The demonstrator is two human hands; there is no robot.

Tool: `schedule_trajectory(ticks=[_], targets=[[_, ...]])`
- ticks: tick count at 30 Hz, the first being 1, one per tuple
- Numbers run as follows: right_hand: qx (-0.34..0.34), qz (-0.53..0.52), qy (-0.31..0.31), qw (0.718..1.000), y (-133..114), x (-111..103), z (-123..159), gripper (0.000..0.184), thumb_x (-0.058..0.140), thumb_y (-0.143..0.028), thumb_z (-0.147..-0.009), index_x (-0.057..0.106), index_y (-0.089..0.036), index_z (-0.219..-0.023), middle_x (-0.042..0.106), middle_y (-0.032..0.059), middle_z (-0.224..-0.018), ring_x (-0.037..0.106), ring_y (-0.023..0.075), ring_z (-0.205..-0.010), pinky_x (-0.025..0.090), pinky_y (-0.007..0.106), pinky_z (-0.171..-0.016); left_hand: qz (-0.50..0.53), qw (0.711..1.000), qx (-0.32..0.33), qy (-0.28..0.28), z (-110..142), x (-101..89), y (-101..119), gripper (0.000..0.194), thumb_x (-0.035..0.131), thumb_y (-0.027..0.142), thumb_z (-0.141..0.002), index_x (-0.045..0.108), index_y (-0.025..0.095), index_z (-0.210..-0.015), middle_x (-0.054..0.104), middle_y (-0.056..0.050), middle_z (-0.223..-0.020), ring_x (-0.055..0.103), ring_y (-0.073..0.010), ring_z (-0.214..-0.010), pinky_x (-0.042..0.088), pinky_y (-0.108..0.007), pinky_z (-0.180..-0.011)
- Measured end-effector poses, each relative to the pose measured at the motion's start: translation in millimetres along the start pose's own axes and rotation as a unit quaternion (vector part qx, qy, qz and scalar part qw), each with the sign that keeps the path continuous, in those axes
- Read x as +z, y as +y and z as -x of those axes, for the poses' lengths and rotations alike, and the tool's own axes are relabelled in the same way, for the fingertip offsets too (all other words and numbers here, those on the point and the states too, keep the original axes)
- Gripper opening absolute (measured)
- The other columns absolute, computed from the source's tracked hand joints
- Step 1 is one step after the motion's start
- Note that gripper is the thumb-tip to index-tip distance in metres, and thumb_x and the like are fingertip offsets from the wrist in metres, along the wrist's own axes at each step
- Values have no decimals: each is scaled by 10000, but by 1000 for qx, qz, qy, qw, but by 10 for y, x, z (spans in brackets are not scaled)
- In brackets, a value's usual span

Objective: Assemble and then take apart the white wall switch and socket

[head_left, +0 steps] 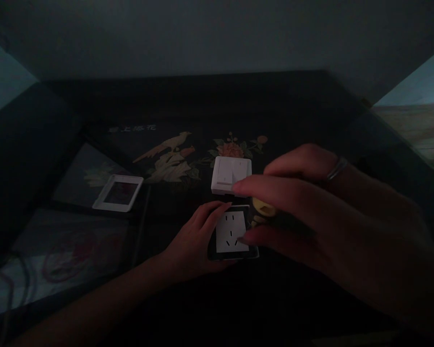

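Note:
In the dim head view, my left hand (pixel 197 236) is closed around the left side of a wall socket (pixel 230 220), a white five-slot face inside a dark surround. Over its right side is my right hand (pixel 325 212), with thumb and index finger apart and a ring on one finger. The thumb tip overlaps the socket's lower right; whether it touches cannot be told. The index fingertip overlaps the lower edge of a white two-rocker wall switch (pixel 224 169) lying just beyond. A white cover frame (pixel 111 207) rests to the left.
These things are on a dark glossy tabletop (pixel 292 115) with a bird and flower picture (pixel 169 159). Something yellow (pixel 263 207) shows partly behind my right fingers. A pale cable (pixel 9 299) is at the lower left. A grey wall (pixel 202 38) rises behind.

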State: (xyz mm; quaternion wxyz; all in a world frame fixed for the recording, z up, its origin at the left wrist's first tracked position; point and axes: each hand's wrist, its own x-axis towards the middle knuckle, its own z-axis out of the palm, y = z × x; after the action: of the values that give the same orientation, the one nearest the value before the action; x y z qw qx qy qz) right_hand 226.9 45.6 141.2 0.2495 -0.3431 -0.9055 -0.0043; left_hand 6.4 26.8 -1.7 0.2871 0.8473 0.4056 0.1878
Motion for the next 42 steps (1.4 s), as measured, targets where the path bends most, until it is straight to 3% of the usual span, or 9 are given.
schedule_trajectory(ticks=[3,7,14,20,23,26,29,35,42], targets=[[5,-24,17,1000,-10,-27,22,231,489,-222,-1013,647,-203,-1180,678,24,-1026,671,148,-907,541,239,-799,1,1000,4,9,-1,-6,3,1009,796,415,-734,199,224,-1525,383,-186,-1476,446,-395,-1343,475,-574,-1071],[-4,-95,-38,995,24,-115,43,341,462,-149,-1003,573,-193,-1323,694,4,-1207,688,122,-1013,530,188,-932,-2,1000,9,11,1,-9,6,1006,804,434,-729,203,230,-1509,381,-185,-1475,442,-392,-1352,478,-576,-1069],[-9,2,76,997,-33,-4,-26,105,589,-203,-961,694,-205,-950,708,8,-867,678,165,-821,551,255,-803,19,1000,-5,13,-12,-25,30,945,786,431,-748,252,249,-1507,392,-163,-1494,445,-383,-1357,471,-568,-1078],[-17,-44,-14,999,30,-85,52,298,486,-144,-999,586,-152,-1280,687,35,-1126,658,129,-976,529,191,-898,5,1000,11,15,-15,-20,18,1015,818,416,-714,212,236,-1509,392,-183,-1470,450,-392,-1345,478,-577,-1067],[-31,-21,-4,999,42,-99,55,328,491,-148,-989,559,-132,-1309,695,46,-1148,654,163,-1016,524,249,-964,8,1000,8,10,-14,-16,17,1008,811,419,-721,213,231,-1510,381,-188,-1478,444,-394,-1350,466,-582,-1076],[-25,49,29,998,13,-38,9,215,537,-271,-985,669,-163,-1116,705,68,-979,657,250,-930,563,373,-820,14,1000,6,2,-17,-18,17,970,801,431,-737,248,228,-1507,375,-188,-1493,429,-400,-1362,446,-586,-1092],[-13,71,41,997,2,13,-15,216,507,-281,-997,706,-198,-1007,666,50,-816,646,245,-810,554,379,-720,18,1000,4,7,-14,-18,12,979,795,442,-741,235,239,-1518,395,-187,-1477,448,-404,-1342,465,-593,-1070],[-38,-54,-16,998,50,-56,86,361,434,-201,-1031,516,-186,-1382,660,22,-1252,642,132,-1115,484,208,-1031,14,1000,12,14,-2,-11,4,1048,812,415,-722,175,259,-1539,379,-187,-1497,427,-409,-1369,463,-600,-1077],[-30,10,17,999,34,18,-27,169,525,-247,-990,645,-170,-1080,734,58,-1026,693,239,-992,571,348,-831,16,1000,-7,-5,-21,-29,28,963,793,462,-745,254,231,-1509,389,-181,-1484,434,-391,-1358,447,-588,-1095]])
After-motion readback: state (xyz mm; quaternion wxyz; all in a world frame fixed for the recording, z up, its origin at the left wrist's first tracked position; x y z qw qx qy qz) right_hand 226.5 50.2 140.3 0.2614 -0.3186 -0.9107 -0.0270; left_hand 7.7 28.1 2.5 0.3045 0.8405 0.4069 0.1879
